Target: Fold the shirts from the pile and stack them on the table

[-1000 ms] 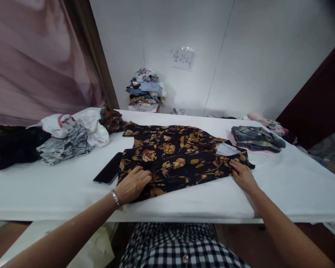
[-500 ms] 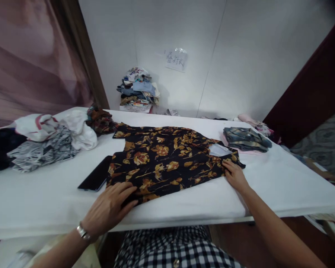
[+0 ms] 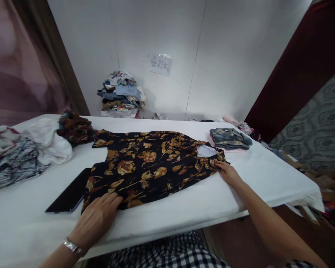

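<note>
White cloth-covered table (image 3: pixel 184 203) held the floral shirt (image 3: pixel 150 163), spread flat. My left hand (image 3: pixel 96 219) lay open, flat on its hem, nearer me than before; right hand (image 3: pixel 227 173) pressed flat on the collar end, unchanged.

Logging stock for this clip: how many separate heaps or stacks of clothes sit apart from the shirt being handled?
3: a loose heap of white, grey and brown garments at the table's left, a folded plaid stack at its right, and a mixed pile against the wall. More may be out of frame.

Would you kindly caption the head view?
Left hand and right hand press a black, gold-flowered fabric shirt flat on a white table.
</note>
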A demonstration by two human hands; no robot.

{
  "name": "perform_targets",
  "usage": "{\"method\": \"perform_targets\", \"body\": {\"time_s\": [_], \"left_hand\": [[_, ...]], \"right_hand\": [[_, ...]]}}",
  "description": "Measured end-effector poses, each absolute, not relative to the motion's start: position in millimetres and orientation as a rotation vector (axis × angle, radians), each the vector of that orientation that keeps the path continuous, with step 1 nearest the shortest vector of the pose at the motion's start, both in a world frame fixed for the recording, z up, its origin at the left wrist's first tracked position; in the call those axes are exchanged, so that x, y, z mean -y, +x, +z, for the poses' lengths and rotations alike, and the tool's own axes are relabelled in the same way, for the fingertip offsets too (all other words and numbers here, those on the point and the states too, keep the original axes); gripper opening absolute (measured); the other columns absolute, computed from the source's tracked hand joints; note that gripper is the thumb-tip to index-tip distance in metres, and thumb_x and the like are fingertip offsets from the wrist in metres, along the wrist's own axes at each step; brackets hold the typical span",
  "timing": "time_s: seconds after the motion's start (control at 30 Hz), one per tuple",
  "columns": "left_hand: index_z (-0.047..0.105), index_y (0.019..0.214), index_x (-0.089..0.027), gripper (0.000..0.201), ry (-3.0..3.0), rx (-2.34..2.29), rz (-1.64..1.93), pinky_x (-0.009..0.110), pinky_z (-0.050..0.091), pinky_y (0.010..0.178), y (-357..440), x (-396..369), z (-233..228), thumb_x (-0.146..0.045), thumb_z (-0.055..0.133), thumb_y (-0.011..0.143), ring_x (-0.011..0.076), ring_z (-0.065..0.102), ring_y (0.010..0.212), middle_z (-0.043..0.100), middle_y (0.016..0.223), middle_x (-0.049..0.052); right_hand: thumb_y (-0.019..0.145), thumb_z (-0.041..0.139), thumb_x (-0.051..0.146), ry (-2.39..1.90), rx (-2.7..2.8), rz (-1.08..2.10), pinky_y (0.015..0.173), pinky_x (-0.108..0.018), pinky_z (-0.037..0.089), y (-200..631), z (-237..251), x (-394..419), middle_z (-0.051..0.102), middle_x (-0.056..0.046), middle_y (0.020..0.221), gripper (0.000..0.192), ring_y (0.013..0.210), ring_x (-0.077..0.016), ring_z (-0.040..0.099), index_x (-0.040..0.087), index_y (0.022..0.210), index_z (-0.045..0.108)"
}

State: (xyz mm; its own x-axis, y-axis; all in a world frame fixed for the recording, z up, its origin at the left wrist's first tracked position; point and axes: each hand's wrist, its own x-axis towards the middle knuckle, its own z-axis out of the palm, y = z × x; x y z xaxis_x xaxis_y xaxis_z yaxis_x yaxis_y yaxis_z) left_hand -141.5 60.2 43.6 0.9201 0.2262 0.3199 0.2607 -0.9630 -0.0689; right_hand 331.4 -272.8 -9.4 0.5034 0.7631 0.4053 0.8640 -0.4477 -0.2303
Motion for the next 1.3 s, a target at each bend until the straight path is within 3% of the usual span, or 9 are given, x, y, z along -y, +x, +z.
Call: {"method": "perform_targets", "body": {"time_s": [0.17, 0.4, 0.6, 0.7, 0.87, 1.07, 1.3], "left_hand": [[0.065, 0.085, -0.022, 0.029, -2.918, 0.389, -0.587, 0.035, 0.049, 0.067, -147.9, -63.4, 54.4, -0.013, 0.038, 0.081, 0.0217, 0.063, 0.079, 0.068, 0.092, 0.007], [0.065, 0.085, -0.024, 0.030, -3.016, 0.454, -0.416, 0.032, 0.046, 0.066, -167.5, -57.2, 49.5, -0.008, 0.039, 0.081, 0.0186, 0.059, 0.073, 0.065, 0.084, 0.003], [0.064, 0.089, -0.024, 0.029, -3.024, 0.552, -0.371, 0.032, 0.047, 0.070, -166.4, -50.1, 50.9, -0.007, 0.044, 0.079, 0.0185, 0.059, 0.079, 0.065, 0.091, 0.004], [0.064, 0.102, -0.025, 0.028, -3.067, 0.583, -0.351, 0.032, 0.049, 0.077, -171.4, -45.8, 58.6, -0.016, 0.054, 0.077, 0.0192, 0.061, 0.088, 0.065, 0.100, 0.004], [0.060, 0.115, -0.023, 0.039, -3.067, 0.631, -0.487, 0.036, 0.050, 0.090, -157.7, -52.1, 77.1, -0.045, 0.055, 0.084, 0.0222, 0.061, 0.105, 0.064, 0.119, 0.007], [0.052, 0.130, -0.023, 0.051, -3.059, 0.691, -0.427, 0.049, 0.040, 0.104, -121.7, -76.6, 46.5, -0.048, 0.051, 0.086, 0.0279, 0.044, 0.129, 0.048, 0.141, 0.011], [0.037, 0.142, -0.024, 0.061, -3.063, 0.700, -0.318, 0.051, 0.034, 0.108, -122.2, -83.8, 11.7, -0.054, 0.042, 0.088, 0.0273, 0.034, 0.137, 0.038, 0.148, 0.010]], "right_hand": [[0.076, 0.041, 0.012, -2.321, 1.388, -0.472, 0.086, -0.039, 0.053, 324.0, 8.1, 273.7, 0.071, -0.009, 0.098, 0.035, 0.092, -0.0231, 0.066, 0.019, 0.092, 0.071], [0.080, 0.044, 0.019, -2.285, 1.482, -0.495, 0.082, -0.040, 0.053, 303.0, -2.8, 304.2, 0.072, -0.008, 0.101, 0.031, 0.092, -0.0249, 0.066, 0.023, 0.092, 0.072], [0.064, 0.043, 0.016, -2.429, 1.426, -0.631, 0.079, -0.045, 0.049, 302.9, -6.3, 304.4, 0.073, -0.006, 0.098, 0.037, 0.091, -0.0273, 0.067, 0.026, 0.085, 0.071], [0.066, 0.043, 0.018, -2.413, 1.407, -0.744, 0.085, -0.052, 0.044, 299.0, 4.0, 288.9, 0.072, -0.007, 0.100, 0.037, 0.097, -0.0302, 0.065, 0.026, 0.089, 0.070], [0.079, 0.043, 0.025, -2.191, 1.562, -0.497, 0.091, -0.049, 0.044, 283.1, 26.2, 225.1, 0.070, -0.007, 0.107, 0.034, 0.103, -0.0273, 0.063, 0.026, 0.100, 0.069], [0.084, 0.042, 0.025, -1.943, 1.649, -0.197, 0.091, -0.042, 0.049, 272.9, 55.6, 108.3, 0.071, -0.007, 0.104, 0.032, 0.099, -0.0242, 0.064, 0.024, 0.096, 0.071], [0.086, 0.042, 0.022, -2.088, 1.614, -0.038, 0.097, -0.037, 0.044, 281.7, 85.0, -47.4, 0.069, -0.005, 0.111, 0.032, 0.107, -0.0226, 0.061, 0.022, 0.101, 0.071]]}}
